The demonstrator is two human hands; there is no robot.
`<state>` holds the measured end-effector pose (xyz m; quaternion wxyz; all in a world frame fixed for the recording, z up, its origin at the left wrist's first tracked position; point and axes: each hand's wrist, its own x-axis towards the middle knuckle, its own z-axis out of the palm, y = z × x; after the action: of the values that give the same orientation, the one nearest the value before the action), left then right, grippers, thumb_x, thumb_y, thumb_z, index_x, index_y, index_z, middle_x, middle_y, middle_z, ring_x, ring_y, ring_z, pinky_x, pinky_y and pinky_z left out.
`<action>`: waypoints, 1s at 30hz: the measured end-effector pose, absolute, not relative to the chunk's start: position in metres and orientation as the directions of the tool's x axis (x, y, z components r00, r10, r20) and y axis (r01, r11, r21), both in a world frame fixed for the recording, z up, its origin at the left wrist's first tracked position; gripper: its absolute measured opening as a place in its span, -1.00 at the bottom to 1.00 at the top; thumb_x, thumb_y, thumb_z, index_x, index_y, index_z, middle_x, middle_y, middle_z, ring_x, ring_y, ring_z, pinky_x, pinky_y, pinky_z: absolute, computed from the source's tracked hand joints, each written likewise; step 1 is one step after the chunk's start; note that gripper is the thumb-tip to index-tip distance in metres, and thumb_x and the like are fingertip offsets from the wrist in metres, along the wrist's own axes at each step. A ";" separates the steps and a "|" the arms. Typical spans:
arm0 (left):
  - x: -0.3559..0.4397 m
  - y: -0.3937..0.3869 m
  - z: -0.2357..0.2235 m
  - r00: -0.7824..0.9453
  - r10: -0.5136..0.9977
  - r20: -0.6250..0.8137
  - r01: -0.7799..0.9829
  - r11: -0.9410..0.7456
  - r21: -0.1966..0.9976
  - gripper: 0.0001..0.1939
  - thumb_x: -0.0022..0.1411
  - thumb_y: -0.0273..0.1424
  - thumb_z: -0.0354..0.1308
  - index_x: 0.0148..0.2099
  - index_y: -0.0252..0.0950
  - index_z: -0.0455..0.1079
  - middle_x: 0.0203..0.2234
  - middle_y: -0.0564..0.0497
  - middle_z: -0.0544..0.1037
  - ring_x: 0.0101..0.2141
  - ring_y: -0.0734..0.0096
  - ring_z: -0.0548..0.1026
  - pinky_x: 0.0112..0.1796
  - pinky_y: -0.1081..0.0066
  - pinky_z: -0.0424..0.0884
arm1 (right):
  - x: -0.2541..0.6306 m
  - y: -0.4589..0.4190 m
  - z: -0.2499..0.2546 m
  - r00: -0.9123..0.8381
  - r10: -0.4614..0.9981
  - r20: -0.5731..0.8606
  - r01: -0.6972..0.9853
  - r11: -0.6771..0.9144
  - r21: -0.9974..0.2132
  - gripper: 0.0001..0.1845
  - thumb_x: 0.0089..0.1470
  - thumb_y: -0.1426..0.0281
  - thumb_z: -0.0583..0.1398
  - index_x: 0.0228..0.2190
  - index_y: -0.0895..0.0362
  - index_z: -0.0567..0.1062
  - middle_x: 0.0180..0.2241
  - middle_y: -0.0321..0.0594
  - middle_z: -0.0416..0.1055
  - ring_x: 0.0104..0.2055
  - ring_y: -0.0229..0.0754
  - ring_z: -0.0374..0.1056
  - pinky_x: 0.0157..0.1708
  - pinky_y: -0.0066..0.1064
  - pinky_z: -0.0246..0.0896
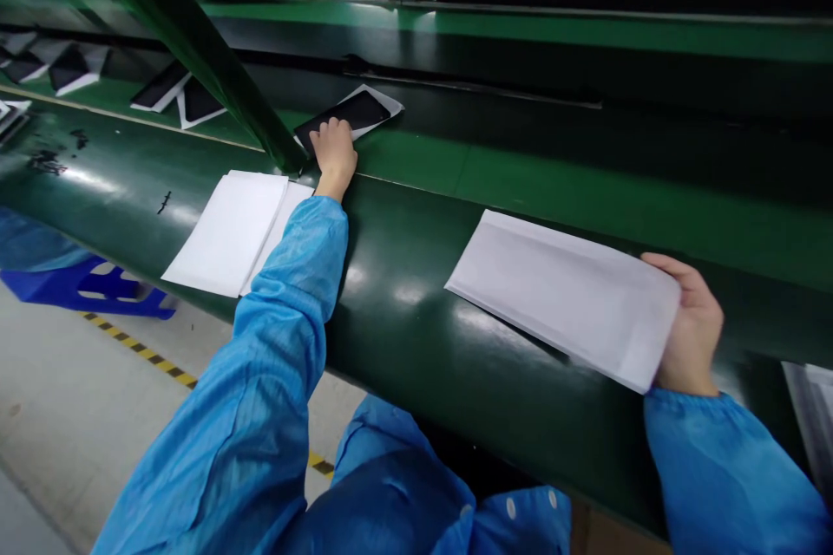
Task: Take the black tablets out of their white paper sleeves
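Observation:
Far out over the green bench, my left hand [335, 154] has its curled fingers closed on the near edge of a flat black phone-like panel [357, 110]. White paper [390, 101] lies beneath that panel and sticks out past its far end. On the right, my right hand [695, 321] grips the right end of a white paper sleeve [566, 290]; the thumb is along its edge and the other fingers are hidden below. The sleeve's left end rests at or just above the bench surface. Beside my left forearm lies a stack of white paper sheets [227, 230].
A slanted green post [214, 78] stands just left of my left hand. Several black panels on white paper [78, 65] lie along the strip at the far left. The green bench [390, 277] has a rounded front edge. A blue plastic stool [117, 288] stands below left.

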<state>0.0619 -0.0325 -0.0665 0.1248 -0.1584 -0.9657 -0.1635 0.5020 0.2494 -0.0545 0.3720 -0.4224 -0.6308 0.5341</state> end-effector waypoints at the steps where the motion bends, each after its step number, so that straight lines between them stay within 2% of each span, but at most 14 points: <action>1: 0.069 -0.028 -0.062 -0.909 0.294 0.296 0.373 0.890 0.261 -0.76 0.39 -0.52 0.04 0.03 -0.33 0.45 0.09 -0.33 0.49 0.25 -0.20 0.38 0.29 -0.17 0.22 | 0.501 0.250 -0.056 -0.382 0.924 -0.020 0.103 0.021 -0.994 -0.47 -0.48 0.14 0.52 -0.35 0.00 0.63 -0.29 -0.11 0.62 -0.27 0.04 0.50 -0.23 -0.07 0.40; 4: 0.103 -0.009 -0.043 -0.877 0.378 0.297 0.447 0.868 0.217 -0.70 0.40 -0.53 -0.03 0.09 -0.37 0.42 0.14 -0.37 0.47 0.26 -0.20 0.38 0.27 -0.15 0.24 | 0.496 0.249 -0.058 -0.475 0.875 -0.092 0.030 -0.089 -0.996 -0.43 -0.45 0.23 0.49 -0.26 0.02 0.57 -0.38 -0.18 0.59 -0.28 0.03 0.51 -0.21 -0.11 0.42; 8: 0.156 0.013 -0.026 -0.819 0.509 0.264 0.550 0.829 0.107 -0.58 0.37 -0.57 -0.18 0.09 -0.38 0.43 0.12 -0.37 0.50 0.20 -0.23 0.40 0.17 -0.16 0.34 | 0.494 0.248 -0.052 -0.507 0.858 -0.085 -0.006 -0.101 -0.995 -0.65 -0.21 0.19 0.31 -0.30 0.01 0.52 -0.30 -0.26 0.59 -0.18 -0.04 0.50 -0.09 -0.18 0.42; 10: 0.176 0.021 -0.027 -0.774 0.565 0.287 0.610 0.787 0.095 -0.58 0.43 -0.48 -0.23 0.07 -0.33 0.43 0.09 -0.31 0.51 0.15 -0.23 0.41 0.11 -0.17 0.37 | 0.495 0.251 -0.048 -0.542 0.828 -0.142 -0.082 -0.220 -0.972 -0.72 -0.13 0.19 0.23 -0.33 0.03 0.47 -0.29 -0.22 0.57 -0.14 -0.02 0.49 -0.10 -0.21 0.42; 12: 0.194 0.026 -0.030 -0.726 0.592 0.350 0.664 0.736 0.133 -0.59 0.47 -0.36 -0.26 0.02 -0.23 0.42 0.01 -0.21 0.55 0.10 -0.21 0.42 0.08 -0.19 0.40 | 0.499 0.250 -0.044 -0.588 0.788 -0.184 -0.117 -0.308 -0.944 -0.72 -0.07 0.16 0.23 -0.31 0.03 0.43 -0.31 -0.22 0.53 -0.14 0.00 0.47 -0.14 -0.22 0.42; 14: 0.213 0.029 -0.032 -0.686 0.613 0.393 0.707 0.689 0.159 -0.60 0.48 -0.28 -0.27 -0.05 -0.16 0.41 -0.09 -0.16 0.55 0.04 -0.22 0.44 0.03 -0.21 0.41 | 0.506 0.242 -0.043 -0.604 0.779 -0.169 -0.060 -0.256 -0.965 -0.67 -0.15 0.26 0.30 -0.28 0.03 0.43 -0.29 -0.27 0.50 -0.17 -0.03 0.44 -0.17 -0.27 0.39; 16: 0.236 0.028 -0.032 -0.644 0.651 0.402 0.748 0.647 0.151 -0.60 0.48 -0.26 -0.27 -0.09 -0.15 0.41 -0.15 -0.17 0.54 0.00 -0.24 0.44 -0.01 -0.20 0.40 | 0.520 0.225 -0.042 -0.600 0.792 -0.114 0.017 -0.129 -0.991 -0.63 -0.23 0.38 0.32 -0.27 0.04 0.46 -0.26 -0.31 0.49 -0.20 -0.08 0.40 -0.15 -0.29 0.36; 18: 0.259 0.024 -0.032 -0.602 0.693 0.396 0.783 0.609 0.125 -0.60 0.48 -0.28 -0.26 -0.09 -0.18 0.43 -0.15 -0.23 0.53 -0.03 -0.25 0.45 -0.04 -0.17 0.39 | 0.545 0.209 -0.041 -0.575 0.817 -0.038 0.036 -0.021 -0.999 -0.69 -0.20 0.40 0.28 -0.29 0.05 0.49 -0.26 -0.30 0.50 -0.23 -0.10 0.37 -0.13 -0.28 0.33; 21: 0.291 0.015 -0.034 -0.544 0.741 0.394 0.826 0.555 0.096 -0.60 0.49 -0.34 -0.20 -0.08 -0.26 0.49 -0.15 -0.32 0.54 -0.09 -0.23 0.47 -0.09 -0.10 0.38 | 0.612 0.200 -0.034 -0.427 0.900 0.085 -0.004 0.092 -0.996 -0.80 -0.10 0.31 0.22 -0.34 0.04 0.49 -0.25 -0.25 0.52 -0.18 -0.03 0.40 -0.08 -0.22 0.33; 23: 0.311 0.008 -0.039 -0.502 0.767 0.399 0.855 0.511 0.094 -0.63 0.48 -0.38 -0.15 -0.09 -0.28 0.51 -0.16 -0.32 0.55 -0.12 -0.18 0.49 -0.13 -0.04 0.38 | 0.668 0.208 -0.026 -0.194 0.964 0.180 0.021 0.187 -0.982 -0.83 -0.10 0.29 0.24 -0.37 0.04 0.48 -0.21 -0.23 0.54 -0.08 0.01 0.42 0.00 -0.19 0.33; 26: 0.338 0.003 -0.050 -0.419 0.821 0.388 0.903 0.421 0.084 -0.68 0.45 -0.44 -0.08 -0.09 -0.26 0.53 -0.18 -0.28 0.57 -0.15 -0.11 0.50 -0.14 0.03 0.40 | 0.748 0.234 -0.014 0.201 0.930 0.306 0.122 0.287 -0.950 -0.82 -0.19 0.36 0.29 -0.43 0.06 0.45 -0.27 -0.25 0.49 -0.15 -0.05 0.42 -0.04 -0.21 0.33; 28: 0.354 0.004 -0.057 -0.357 0.863 0.356 0.931 0.358 0.066 -0.68 0.44 -0.49 -0.06 -0.07 -0.27 0.54 -0.18 -0.26 0.58 -0.18 -0.07 0.51 -0.13 0.05 0.42 | 0.787 0.253 -0.010 0.331 0.898 0.289 0.135 0.258 -0.957 -0.82 -0.21 0.41 0.32 -0.47 0.07 0.43 -0.37 -0.27 0.44 -0.30 -0.12 0.33 -0.16 -0.23 0.30; 30: 0.372 0.008 -0.064 -0.311 0.894 0.323 0.949 0.308 0.062 -0.65 0.43 -0.53 -0.08 -0.04 -0.29 0.55 -0.18 -0.26 0.59 -0.19 -0.05 0.52 -0.10 0.05 0.45 | 0.814 0.268 -0.013 0.356 0.908 0.223 0.134 0.186 -0.973 -0.82 -0.16 0.40 0.35 -0.48 0.03 0.44 -0.44 -0.29 0.38 -0.40 -0.14 0.22 -0.23 -0.18 0.26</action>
<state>0.3715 0.0083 -0.0639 0.1147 -0.5754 -0.8006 -0.1213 0.8144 0.2678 -0.0132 0.6095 -0.5534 -0.4707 0.3172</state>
